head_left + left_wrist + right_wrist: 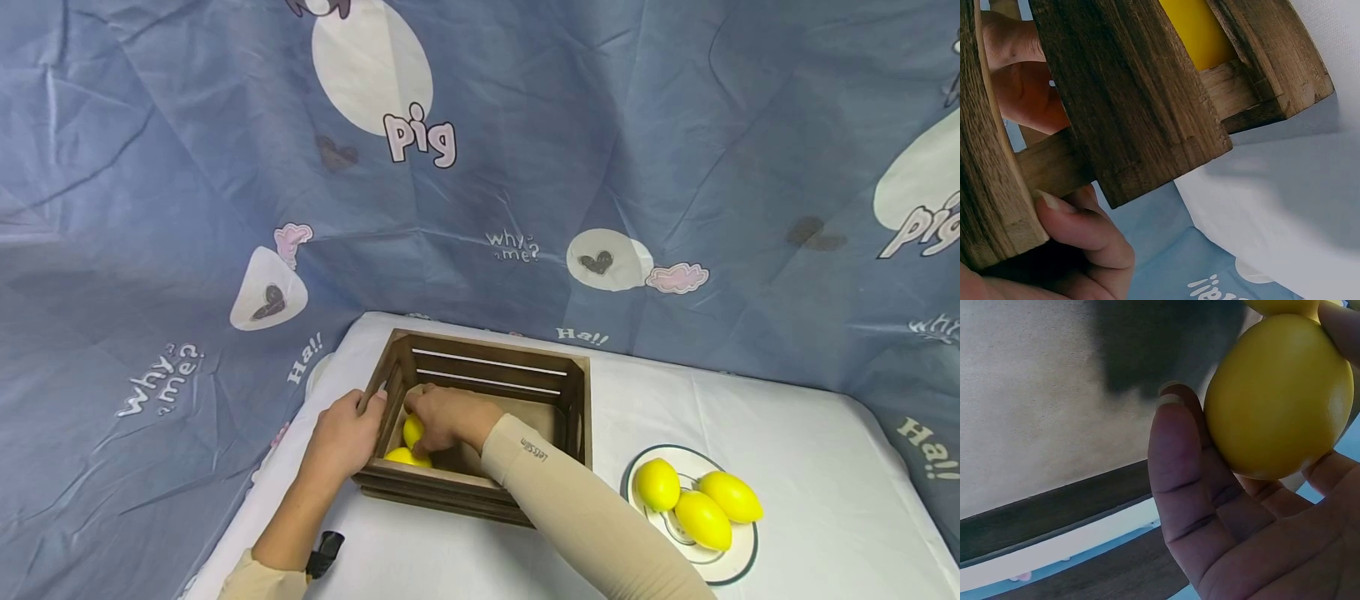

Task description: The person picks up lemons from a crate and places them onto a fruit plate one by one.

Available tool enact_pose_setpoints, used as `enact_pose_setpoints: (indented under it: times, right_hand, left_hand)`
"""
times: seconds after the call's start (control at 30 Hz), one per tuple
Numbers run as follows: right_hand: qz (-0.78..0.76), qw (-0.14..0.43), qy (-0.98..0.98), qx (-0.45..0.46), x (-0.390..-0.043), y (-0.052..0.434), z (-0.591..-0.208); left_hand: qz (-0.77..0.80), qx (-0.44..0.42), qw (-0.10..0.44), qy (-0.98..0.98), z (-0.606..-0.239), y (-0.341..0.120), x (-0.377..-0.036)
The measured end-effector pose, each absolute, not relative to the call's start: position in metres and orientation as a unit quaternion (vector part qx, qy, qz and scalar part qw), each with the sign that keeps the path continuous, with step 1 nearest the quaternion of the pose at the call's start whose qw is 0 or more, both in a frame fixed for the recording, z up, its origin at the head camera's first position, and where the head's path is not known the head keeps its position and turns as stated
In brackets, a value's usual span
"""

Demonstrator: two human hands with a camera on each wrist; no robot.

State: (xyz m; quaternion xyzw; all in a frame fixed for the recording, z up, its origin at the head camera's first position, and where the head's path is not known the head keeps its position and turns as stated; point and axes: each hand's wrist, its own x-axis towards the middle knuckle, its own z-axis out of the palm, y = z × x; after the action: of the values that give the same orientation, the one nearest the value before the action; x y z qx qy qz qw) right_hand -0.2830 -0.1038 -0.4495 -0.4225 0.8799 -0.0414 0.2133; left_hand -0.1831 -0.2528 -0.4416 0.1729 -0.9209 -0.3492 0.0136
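Note:
A dark brown slatted wooden crate (480, 350) stands on the white-covered table. My left hand (348, 435) grips its left end; in the left wrist view the fingers (1085, 231) wrap round a slat. Inside the crate, at the left, my right hand (448, 415) holds a yellow lemon (1279, 394), its fingers (1175, 456) on one side and the thumb on the other. Beside that lemon, a second lemon (407, 457) lies in the crate's near left corner, partly hidden by the front wall. Yellow also shows through the slats in the left wrist view.
Right of the crate is a white plate (731, 573) with a dark rim, bearing three lemons (703, 520). A blue printed cloth (480, 192) hangs behind the table (810, 433) and along its left side.

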Motion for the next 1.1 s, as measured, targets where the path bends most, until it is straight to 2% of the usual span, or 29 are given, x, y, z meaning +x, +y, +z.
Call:
enact_pose_setpoints:
  times: [1.1]
  right_hand:
    - [-0.048,0.215,0.882,-0.418,-0.2835,-0.1032,-0.4502]
  left_hand:
    - [-0.353,0.169,0.003,-0.92,-0.4398,-0.2517,-0.1841]
